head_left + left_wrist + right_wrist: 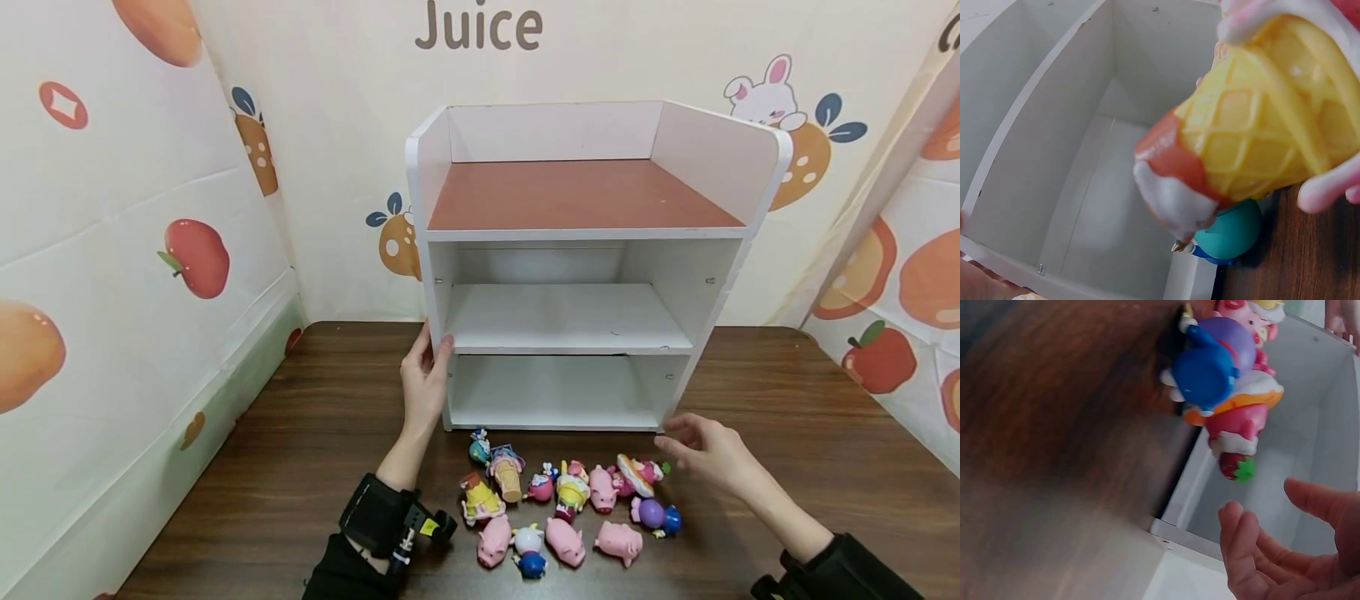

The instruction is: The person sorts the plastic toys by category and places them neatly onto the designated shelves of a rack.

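A small white shelf unit [570, 348] with a reddish-brown top surface stands on the table. Against its left side panel lies my left hand [425, 383], fingers along the outer face and thumb at the front edge, all fairly straight. My right hand [708, 450] is by the unit's lower right corner, thumb and fingers apart with nothing between them; whether it touches the corner I cannot tell. Several toy figures lie in front of the unit, among them a pink pig [619, 542], an ice-cream-cone figure [1254, 119] and a blue-and-purple figure [1207, 375]. A strawberry-topped figure [1238, 440] is nearest my right hand.
Dark wooden table [300, 467] carries everything. Behind the unit stands a backdrop [337, 125] printed with fruit and "Juice", and a similar panel [112, 250] closes the left side. Another printed panel [915, 333] borders the right.
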`<move>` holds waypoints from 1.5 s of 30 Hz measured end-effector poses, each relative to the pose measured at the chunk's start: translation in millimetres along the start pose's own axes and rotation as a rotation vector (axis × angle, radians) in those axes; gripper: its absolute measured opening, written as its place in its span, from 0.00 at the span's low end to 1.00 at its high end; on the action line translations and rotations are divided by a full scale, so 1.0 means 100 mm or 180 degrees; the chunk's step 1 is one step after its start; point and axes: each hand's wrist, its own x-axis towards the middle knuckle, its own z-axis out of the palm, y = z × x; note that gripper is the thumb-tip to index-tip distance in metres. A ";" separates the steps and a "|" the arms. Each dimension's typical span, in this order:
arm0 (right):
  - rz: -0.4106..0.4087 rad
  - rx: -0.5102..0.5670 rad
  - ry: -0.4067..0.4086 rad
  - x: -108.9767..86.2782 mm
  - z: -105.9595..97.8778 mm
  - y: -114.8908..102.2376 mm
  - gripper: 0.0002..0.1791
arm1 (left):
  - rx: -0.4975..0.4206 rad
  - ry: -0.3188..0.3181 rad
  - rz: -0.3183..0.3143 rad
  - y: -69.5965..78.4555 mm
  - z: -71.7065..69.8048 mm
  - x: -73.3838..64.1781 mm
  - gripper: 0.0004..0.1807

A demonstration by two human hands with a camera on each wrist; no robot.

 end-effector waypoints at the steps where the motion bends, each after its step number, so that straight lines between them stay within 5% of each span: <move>1: 0.0070 0.0067 -0.0092 0.01 0.01 0.01 0.24 | -0.0001 0.0006 -0.0003 0.00 0.00 0.00 0.23; 6: 0.0354 0.0376 -0.0516 0.03 0.04 0.06 0.28 | -0.0005 0.0037 -0.0011 0.00 0.00 0.00 0.23; 17: 0.0436 0.1408 -0.1404 0.08 0.10 0.20 0.28 | -0.0085 0.0010 -0.0016 -0.02 0.01 0.00 0.23; 28: 0.0507 0.1892 -0.1640 0.11 0.13 0.23 0.24 | -0.0167 0.0003 0.0072 -0.31 -0.02 0.03 0.24; 37: 0.0243 0.1561 -0.1461 0.12 0.07 0.20 0.21 | -0.0137 0.0029 0.0085 -0.31 -0.01 0.02 0.24; 45: -0.0104 0.0468 -0.0787 0.12 0.02 0.06 0.14 | -0.0128 0.0017 0.0123 -0.31 -0.02 0.03 0.24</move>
